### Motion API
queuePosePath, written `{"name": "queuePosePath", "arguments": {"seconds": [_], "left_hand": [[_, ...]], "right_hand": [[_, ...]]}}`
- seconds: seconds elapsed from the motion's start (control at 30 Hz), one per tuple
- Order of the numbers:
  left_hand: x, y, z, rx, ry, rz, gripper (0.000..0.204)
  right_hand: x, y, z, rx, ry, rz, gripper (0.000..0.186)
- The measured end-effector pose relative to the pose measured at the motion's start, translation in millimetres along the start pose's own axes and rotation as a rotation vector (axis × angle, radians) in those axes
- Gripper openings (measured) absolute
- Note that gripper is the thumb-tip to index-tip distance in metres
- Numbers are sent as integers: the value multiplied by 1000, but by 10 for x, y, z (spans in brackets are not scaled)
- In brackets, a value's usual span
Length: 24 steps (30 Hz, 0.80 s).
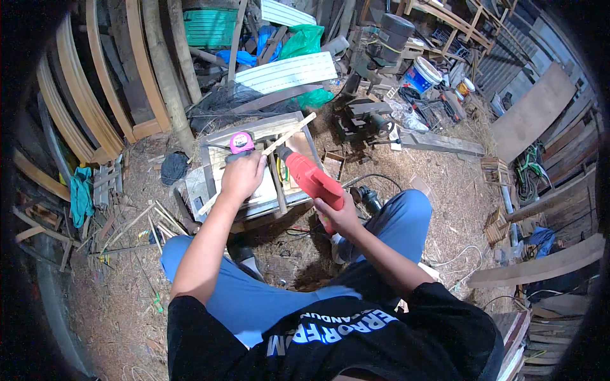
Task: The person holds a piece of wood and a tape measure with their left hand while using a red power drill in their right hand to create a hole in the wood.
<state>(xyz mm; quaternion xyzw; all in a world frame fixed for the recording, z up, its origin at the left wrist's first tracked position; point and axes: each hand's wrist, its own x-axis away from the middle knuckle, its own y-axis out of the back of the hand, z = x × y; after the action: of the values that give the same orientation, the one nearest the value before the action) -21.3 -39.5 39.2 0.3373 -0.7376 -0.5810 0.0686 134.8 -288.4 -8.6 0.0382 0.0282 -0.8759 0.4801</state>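
Note:
My right hand (341, 213) is wrapped round the handle of a red power drill (311, 176). The drill's dark chuck points up and left, close to a thin wooden strip (295, 131). My left hand (243, 176) grips this strip, which slants across a low wooden worktable (210, 141); part of it is hidden under the hand. Just beyond my left fingers, a pink tape measure (241, 142) lies on the tabletop. A narrow wooden bar (277, 184) runs along the table beside the drill, and whether the drill tip touches the strip cannot be made out.
Curved wooden frames (82, 82) lean at the left. A blue-labelled bucket (421, 75) and a dark machine (362, 120) stand beyond the table to the right. A timber beam (441, 142) lies on the shaving-covered floor. Near my right knee is a dark power tool (368, 198) with a cable.

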Motion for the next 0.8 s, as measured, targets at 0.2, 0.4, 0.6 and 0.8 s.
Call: {"name": "queuePosePath", "arguments": {"seconds": [0.2,0.4,0.6,0.8], "left_hand": [[44,-83,26,1,-8,-29,32],[127,-107,116,-34,10,-32,31],[107,-154,64,-3,6,-60,28],[45,-246,-46,18,1,-6,26]], "right_hand": [[-10,-68,-151,-177,-17,5,49],[44,-217,-31,-495,-229,108,38],[39,-174,-146,-625,-263,81,33],[47,-19,-353,-548,-203,97,33]]}}
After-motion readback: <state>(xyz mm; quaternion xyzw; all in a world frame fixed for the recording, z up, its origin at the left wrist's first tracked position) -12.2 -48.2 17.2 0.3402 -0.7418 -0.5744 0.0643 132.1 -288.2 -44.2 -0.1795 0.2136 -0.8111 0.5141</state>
